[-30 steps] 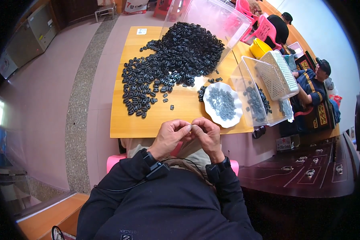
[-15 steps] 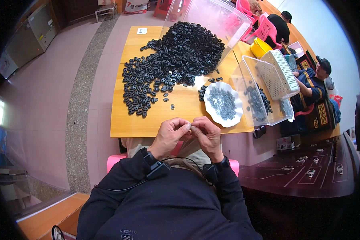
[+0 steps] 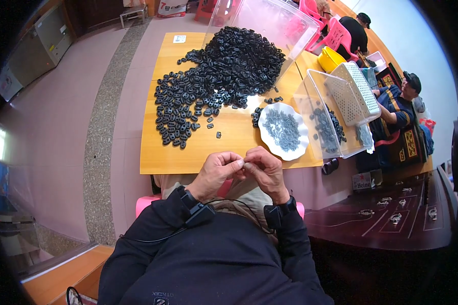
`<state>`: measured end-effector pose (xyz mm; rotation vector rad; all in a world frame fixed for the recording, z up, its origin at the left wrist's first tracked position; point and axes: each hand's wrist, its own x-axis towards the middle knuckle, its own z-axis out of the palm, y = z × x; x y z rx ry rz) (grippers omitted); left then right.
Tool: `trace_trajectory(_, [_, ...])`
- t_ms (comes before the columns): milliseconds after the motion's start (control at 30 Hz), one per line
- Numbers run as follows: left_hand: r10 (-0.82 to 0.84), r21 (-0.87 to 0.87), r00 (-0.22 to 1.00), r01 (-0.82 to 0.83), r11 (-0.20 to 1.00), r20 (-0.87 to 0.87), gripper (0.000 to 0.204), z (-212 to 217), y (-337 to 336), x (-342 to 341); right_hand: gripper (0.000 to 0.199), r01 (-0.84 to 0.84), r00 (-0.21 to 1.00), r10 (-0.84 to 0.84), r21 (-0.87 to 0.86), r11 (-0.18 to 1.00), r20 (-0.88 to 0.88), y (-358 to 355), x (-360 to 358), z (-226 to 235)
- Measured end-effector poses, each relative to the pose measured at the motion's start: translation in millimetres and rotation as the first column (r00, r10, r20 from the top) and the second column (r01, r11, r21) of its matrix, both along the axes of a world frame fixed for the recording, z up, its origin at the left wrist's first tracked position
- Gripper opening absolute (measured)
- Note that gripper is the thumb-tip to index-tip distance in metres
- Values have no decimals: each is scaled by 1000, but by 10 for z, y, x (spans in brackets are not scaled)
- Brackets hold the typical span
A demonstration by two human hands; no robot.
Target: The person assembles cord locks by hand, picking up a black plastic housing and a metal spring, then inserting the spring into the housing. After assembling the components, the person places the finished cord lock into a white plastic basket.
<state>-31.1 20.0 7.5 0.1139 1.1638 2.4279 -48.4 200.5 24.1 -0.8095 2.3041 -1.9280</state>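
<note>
My left hand (image 3: 216, 174) and my right hand (image 3: 267, 173) meet fingertip to fingertip just off the near edge of the wooden table (image 3: 188, 161). Both are closed in a pinch; whatever sits between the fingertips is too small and covered to make out. Beyond them a large heap of black oval two-hole pieces (image 3: 244, 61) spreads over the tabletop, thinning to loose ones on the left. Close to my right hand stands a white scalloped plate (image 3: 302, 151) holding many small translucent grey parts (image 3: 282, 130).
Right of the plate, a clear plastic bin (image 3: 315, 81) holds more black pieces (image 3: 328, 124), with a white perforated basket (image 3: 353, 94) against it. A larger clear bin (image 3: 290, 25) lies behind the heap. A yellow bowl (image 3: 332, 60) and a seated person (image 3: 399, 107) are at the right.
Both hands stay pinched together, with only a slight shift of the fingers and of the right wrist. The table's things look unchanged.
</note>
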Motion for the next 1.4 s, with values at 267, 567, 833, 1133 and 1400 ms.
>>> trace_trajectory(267, [-54,13,998,54,998,-20,18,-28,-25,-4,5,-23,988,37,-92,995,153,2,36,43])
trace_trajectory(567, [-65,77,997,62,995,47,17,31,-2,-1,6,-36,989,39,-27,999,144,60,25,79])
trace_trajectory(833, [-103,-110,991,93,990,-89,16,-41,-7,-1,11,8,1000,-13,291,957,16,33,73,348])
trace_trajectory(1133, [-101,-164,991,85,983,-86,18,-97,22,-15,11,52,999,-50,361,931,-15,62,77,243])
trace_trajectory(1400, [-83,-179,994,70,981,-69,18,-96,29,-11,10,28,997,-51,328,944,62,59,77,204])
